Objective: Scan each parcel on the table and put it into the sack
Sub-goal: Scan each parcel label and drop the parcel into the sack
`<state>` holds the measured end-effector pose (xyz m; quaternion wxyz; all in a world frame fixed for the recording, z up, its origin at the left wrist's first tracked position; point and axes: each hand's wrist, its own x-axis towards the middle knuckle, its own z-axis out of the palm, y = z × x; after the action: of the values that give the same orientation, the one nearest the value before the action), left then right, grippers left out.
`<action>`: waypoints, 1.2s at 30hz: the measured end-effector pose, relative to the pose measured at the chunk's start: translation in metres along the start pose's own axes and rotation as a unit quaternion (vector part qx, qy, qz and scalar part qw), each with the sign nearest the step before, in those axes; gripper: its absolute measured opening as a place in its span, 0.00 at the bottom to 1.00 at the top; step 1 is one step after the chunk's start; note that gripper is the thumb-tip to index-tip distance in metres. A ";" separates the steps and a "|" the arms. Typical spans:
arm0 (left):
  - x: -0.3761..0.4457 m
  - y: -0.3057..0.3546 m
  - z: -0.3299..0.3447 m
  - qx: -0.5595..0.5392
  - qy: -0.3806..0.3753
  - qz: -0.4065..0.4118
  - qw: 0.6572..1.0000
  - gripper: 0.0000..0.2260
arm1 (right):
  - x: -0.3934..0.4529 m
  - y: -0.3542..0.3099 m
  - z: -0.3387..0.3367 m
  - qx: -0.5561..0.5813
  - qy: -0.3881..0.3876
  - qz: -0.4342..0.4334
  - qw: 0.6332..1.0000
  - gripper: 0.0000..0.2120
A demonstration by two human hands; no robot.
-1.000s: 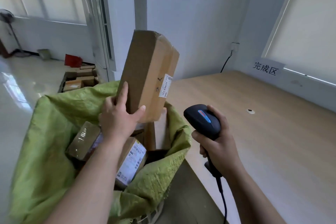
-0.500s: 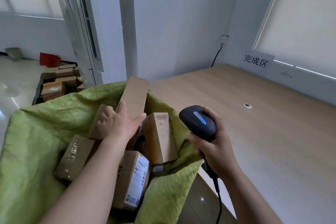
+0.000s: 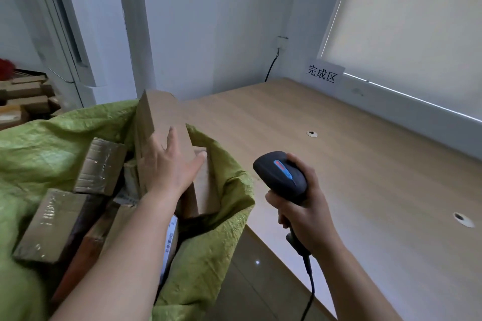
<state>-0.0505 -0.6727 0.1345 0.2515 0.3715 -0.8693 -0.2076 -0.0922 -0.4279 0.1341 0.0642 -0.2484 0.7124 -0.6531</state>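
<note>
A green woven sack (image 3: 214, 250) stands open at the left, beside the wooden table (image 3: 365, 164). Several brown cardboard parcels lie inside it. My left hand (image 3: 169, 167) rests with straight, spread fingers on a long brown parcel (image 3: 159, 117) that leans upright in the sack, its top end above the sack's rim. My right hand (image 3: 305, 214) grips a black barcode scanner (image 3: 281, 176) with a red and blue mark on top, held over the table's near edge. Its cable hangs down below my wrist.
The tabletop in view holds no parcels and has two small round cable holes (image 3: 311, 134). A paper sign (image 3: 323, 74) leans on the wall at the table's back. More cardboard boxes (image 3: 23, 101) are stacked on the floor at far left.
The long parcel went down from above the sack into it. My left hand changed from gripping its lower end to lying flat on its side. The scanner hand stayed roughly in place.
</note>
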 end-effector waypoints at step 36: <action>-0.406 0.326 0.120 -0.082 -0.209 0.403 0.887 0.35 | -0.298 -0.007 -0.369 -0.028 0.279 0.020 0.960 0.33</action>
<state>-0.0558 -0.1388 0.1036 0.1553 -0.0846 -0.9566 -0.2317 0.0153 0.0340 0.1223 -0.1311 -0.0440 0.7250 -0.6747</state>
